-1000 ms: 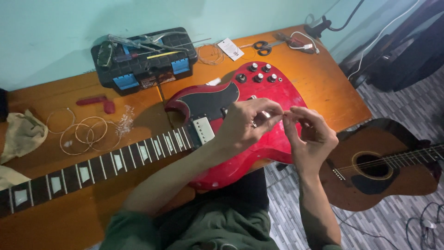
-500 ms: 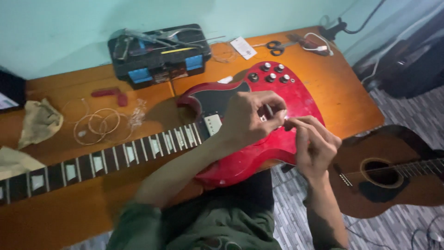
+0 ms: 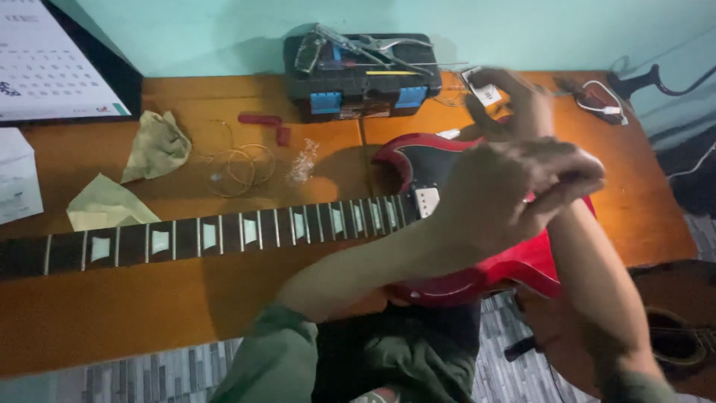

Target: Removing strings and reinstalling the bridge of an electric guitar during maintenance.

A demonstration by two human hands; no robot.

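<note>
Right hand now raised, seemingly empty.

A red electric guitar is laid across a wooden table. The blurred left hand is held closed above its body, while the right hand is raised near a black toolbox. Coiled strings and cloths are seen nearby.

Red guitar body, dark fretboard with pale block inlays
Beyond the left hand, a black toolbox with blue latches
</note>
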